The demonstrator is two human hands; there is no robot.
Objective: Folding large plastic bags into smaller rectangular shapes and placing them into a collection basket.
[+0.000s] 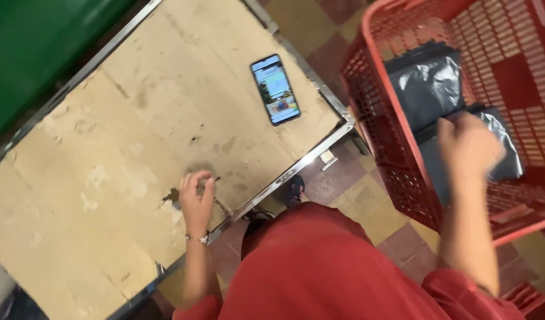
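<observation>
A grey plastic parcel [429, 89] lying in the red basket [373, 118] is being reached for by the right hand [468, 145], blurred, apparently open and empty. The left hand [196, 198] is rested, loosely curled, on the worn table [106, 148]. A firm pinch on the slippery wrap is called for next.

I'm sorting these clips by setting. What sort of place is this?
Probably a packing or parcel-sorting workroom: a worn table with a metal edge, a red plastic crate holding grey plastic mailing bags, and a checkered tile floor.
</observation>
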